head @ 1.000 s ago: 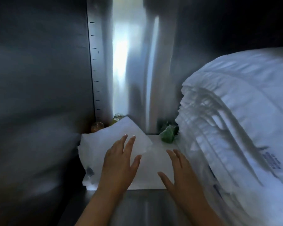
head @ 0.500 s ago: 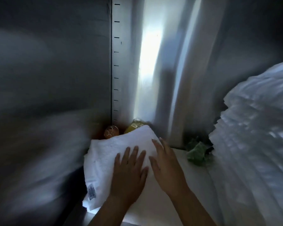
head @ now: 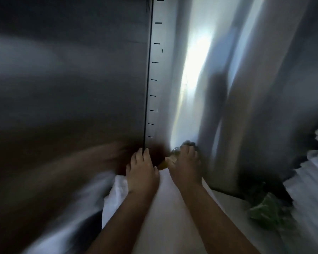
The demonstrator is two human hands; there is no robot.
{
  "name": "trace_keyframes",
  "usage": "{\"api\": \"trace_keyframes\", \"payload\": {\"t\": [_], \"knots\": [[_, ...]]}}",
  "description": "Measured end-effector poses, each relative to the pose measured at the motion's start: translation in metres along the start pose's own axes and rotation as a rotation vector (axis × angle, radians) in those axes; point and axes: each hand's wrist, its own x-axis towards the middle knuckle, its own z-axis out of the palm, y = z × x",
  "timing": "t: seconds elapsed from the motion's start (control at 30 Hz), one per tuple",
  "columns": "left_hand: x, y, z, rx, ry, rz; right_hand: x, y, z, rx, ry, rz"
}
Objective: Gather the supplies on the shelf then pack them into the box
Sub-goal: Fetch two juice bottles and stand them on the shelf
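Both my hands reach into the back corner of a steel shelf, above a folded white cloth [head: 165, 208] that lies on the shelf floor. My right hand [head: 186, 165] has its fingers curled over a small yellow bottle [head: 164, 163] with a shiny cap, and its thumb lies against the bottle's side. My left hand [head: 142, 173] stretches forward beside it with straight fingers, its tips in the dark corner. Whatever lies under the left fingers is hidden. No box is in view.
A slotted steel upright [head: 154, 79] and shiny steel walls close off the corner. A green packet [head: 266, 211] lies on the shelf to the right. A tall stack of white padded bags [head: 312, 189] fills the right edge. The picture is motion-blurred.
Both hands moved forward from resting on the white cloth into the back corner. My right hand closed around the yellow bottle. The view swung closer and leftward.
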Motion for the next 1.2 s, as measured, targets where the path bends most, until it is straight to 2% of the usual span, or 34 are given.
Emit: {"api": "trace_keyframes", "payload": {"t": [0.13,0.27,0.57,0.7,0.87,1.07,1.2], "knots": [[0.013,-0.010,0.016,-0.169,-0.085,-0.130,0.006,0.006,0.024,0.038,-0.007,0.097],[0.020,-0.012,0.020,-0.171,-0.158,-0.119,0.011,0.007,0.026,0.028,-0.049,0.105],[0.019,-0.011,0.025,-0.132,-0.113,-0.107,0.001,0.001,0.016,0.091,0.050,-0.124],[0.013,-0.011,0.025,-0.145,-0.011,-0.052,-0.005,-0.001,0.009,0.206,0.118,-0.216],[0.002,-0.010,0.014,-0.266,0.171,0.092,-0.022,-0.005,-0.004,0.408,0.295,-0.259],[-0.028,-0.001,-0.029,-0.553,0.413,0.339,-0.057,-0.006,-0.026,0.408,0.478,-0.406],[-0.058,0.004,-0.060,-0.678,0.497,0.448,-0.095,-0.011,-0.047,0.469,0.553,-0.384]]}}
